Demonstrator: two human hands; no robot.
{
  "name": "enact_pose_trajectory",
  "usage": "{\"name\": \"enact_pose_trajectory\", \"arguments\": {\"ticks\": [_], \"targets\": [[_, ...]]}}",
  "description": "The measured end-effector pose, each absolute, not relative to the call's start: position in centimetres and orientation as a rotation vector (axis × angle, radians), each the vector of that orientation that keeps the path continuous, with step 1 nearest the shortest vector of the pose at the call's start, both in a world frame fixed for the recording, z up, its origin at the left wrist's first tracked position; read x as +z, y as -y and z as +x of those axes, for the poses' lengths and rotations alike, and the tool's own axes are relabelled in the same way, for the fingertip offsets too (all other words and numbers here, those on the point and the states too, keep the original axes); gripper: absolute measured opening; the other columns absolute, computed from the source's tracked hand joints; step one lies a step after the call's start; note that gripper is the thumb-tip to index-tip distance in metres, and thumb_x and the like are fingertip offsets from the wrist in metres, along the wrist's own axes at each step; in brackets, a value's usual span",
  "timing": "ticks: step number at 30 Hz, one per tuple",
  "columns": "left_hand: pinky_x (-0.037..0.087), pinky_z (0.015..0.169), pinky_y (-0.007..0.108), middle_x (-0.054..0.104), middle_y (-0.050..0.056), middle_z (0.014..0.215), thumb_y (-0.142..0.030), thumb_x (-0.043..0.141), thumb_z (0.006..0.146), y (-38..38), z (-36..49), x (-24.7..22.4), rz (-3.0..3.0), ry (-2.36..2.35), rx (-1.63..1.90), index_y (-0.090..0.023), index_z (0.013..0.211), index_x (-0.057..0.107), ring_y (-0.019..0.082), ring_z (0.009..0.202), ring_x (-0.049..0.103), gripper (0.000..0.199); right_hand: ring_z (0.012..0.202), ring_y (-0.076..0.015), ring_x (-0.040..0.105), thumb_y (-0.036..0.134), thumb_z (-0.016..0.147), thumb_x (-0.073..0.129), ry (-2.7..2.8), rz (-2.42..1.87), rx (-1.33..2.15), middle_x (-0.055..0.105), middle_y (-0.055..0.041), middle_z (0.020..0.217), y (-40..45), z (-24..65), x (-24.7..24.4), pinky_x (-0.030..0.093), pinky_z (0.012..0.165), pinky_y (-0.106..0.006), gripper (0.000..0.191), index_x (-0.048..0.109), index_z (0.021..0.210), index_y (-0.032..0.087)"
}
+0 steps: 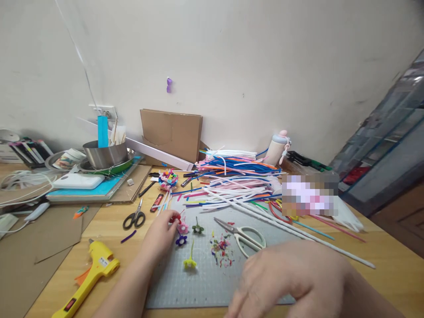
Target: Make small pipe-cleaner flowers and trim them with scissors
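My left hand (162, 234) reaches over the left part of the grey cutting mat (165, 289), its fingers closed on a small red pipe-cleaner flower (175, 217), partly hidden by them. Just beside the fingertips lie a pink flower (183, 226) and a dark blue flower (181, 240). A dark green flower (198, 229) and a yellow flower (190, 263) with an upright stem are further right. Large and blurred in the foreground is my right hand (291, 278), bent downward over the mat's near right side. Its fingertips are smeared and partly cut off, so its grip is unclear.
Light-handled scissors (248, 238) lie beside colourful scraps (222, 251). Pipe cleaners (238, 165) are heaped at the back. Black-handled scissors (134, 217) and a yellow glue gun (99, 265) lie left. A tumbler (276, 150) stands near the wall; cardboard (170, 132) leans there.
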State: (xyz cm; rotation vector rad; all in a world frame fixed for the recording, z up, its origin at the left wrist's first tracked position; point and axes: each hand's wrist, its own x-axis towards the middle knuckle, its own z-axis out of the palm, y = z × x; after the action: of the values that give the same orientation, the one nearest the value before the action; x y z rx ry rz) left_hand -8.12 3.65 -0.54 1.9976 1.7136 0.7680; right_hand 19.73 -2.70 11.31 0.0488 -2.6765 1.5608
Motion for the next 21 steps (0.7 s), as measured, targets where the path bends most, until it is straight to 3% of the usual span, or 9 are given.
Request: {"name": "enact_pose_trajectory", "arguments": {"ticks": [2,7,11,16,21], "targets": [[0.044,0.078,0.033,0.064,0.006,0.092,-0.028,0.045,0.079,-3.7,-7.9,-0.7,1.997,-1.717,0.791,-0.02,0.09,0.06,0.021,0.089,0.057,0.02,0.114,-0.0186,0.053,0.038,0.09,0.04,2.682,-0.161,1.578,0.057,-0.0162,0.122,2.8,20.3,11.1,0.04,0.095,-0.026,0.049,0.049,0.126,0.005],[0.043,0.081,0.035,0.064,0.006,0.094,-0.029,0.044,0.081,-4.1,-8.0,-1.2,1.983,-1.733,0.821,-0.02,0.09,0.061,0.022,0.091,0.057,0.022,0.101,-0.0162,0.059,0.034,0.086,0.052,2.664,-0.709,1.483,0.063,-0.0076,0.115,2.7,20.8,9.4,0.044,0.087,-0.026,0.043,0.052,0.126,0.019],[0.044,0.08,0.035,0.065,0.006,0.088,-0.034,0.044,0.082,-4.4,-8.4,-1.7,1.965,-1.742,0.812,-0.019,0.086,0.063,0.022,0.087,0.058,0.024,0.094,-0.0153,0.059,0.03,0.088,0.045,2.586,-1.096,1.21,0.066,-0.0026,0.105,1.9,20.5,7.7,0.043,0.082,-0.026,0.028,0.062,0.11,0.023],[0.045,0.08,0.038,0.059,0.011,0.103,-0.038,0.04,0.085,-3.9,-8.2,-0.4,1.935,-1.845,0.933,-0.016,0.1,0.057,0.023,0.087,0.057,0.032,0.076,-0.0171,0.057,0.029,0.085,0.047,2.417,-1.694,0.531,0.065,-0.0033,0.085,0.7,21.8,4.4,0.039,0.066,-0.027,0.018,0.061,0.08,0.02],[0.04,0.091,0.04,0.058,0.009,0.106,-0.034,0.042,0.086,0.2,-5.2,2.7,2.147,-1.662,0.872,-0.021,0.099,0.058,0.024,0.103,0.052,0.025,0.08,-0.0205,0.057,0.024,0.078,0.055,2.307,-1.838,0.39,0.062,-0.0059,0.089,1.4,23.3,0.8,0.039,0.067,-0.029,0.01,0.057,0.086,0.02]]}}
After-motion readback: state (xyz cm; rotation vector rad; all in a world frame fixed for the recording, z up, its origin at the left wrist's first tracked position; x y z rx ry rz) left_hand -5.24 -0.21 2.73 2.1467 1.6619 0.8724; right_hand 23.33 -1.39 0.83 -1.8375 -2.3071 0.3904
